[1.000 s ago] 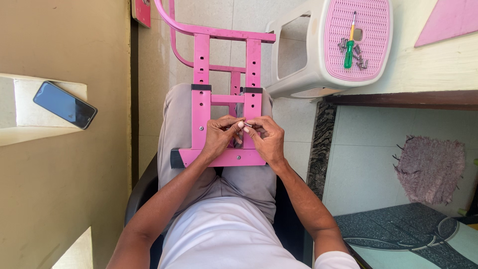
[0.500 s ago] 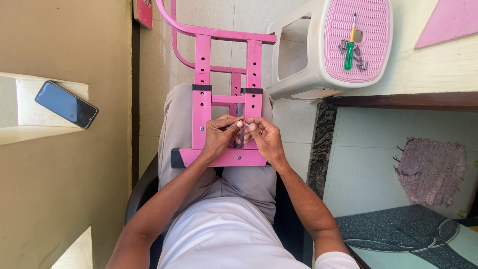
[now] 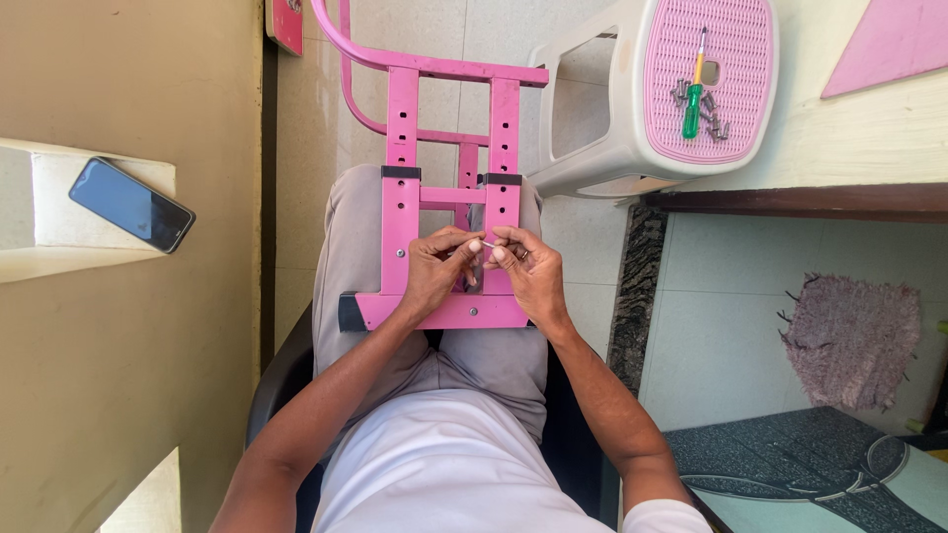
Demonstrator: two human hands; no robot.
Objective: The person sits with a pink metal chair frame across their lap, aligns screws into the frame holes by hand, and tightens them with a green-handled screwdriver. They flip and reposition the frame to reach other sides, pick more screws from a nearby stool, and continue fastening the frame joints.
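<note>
A pink metal frame (image 3: 403,148) with holed bars lies across my lap, its curved tube reaching away from me. Both hands meet over its middle, just above the bottom crossbar. My left hand (image 3: 434,271) and my right hand (image 3: 528,271) pinch the two ends of a small thin metal pin (image 3: 487,244) between their fingertips. The part of the frame under my hands is hidden.
A white and pink plastic stool (image 3: 681,89) stands ahead to the right, with a green-handled screwdriver (image 3: 694,94) and several small metal parts on its seat. A dark phone (image 3: 131,204) lies on a ledge at left. A purple mat (image 3: 849,341) lies on the floor at right.
My fingertips have shifted a little over the frame's middle; the small pin now shows between them. The frame has not moved.
</note>
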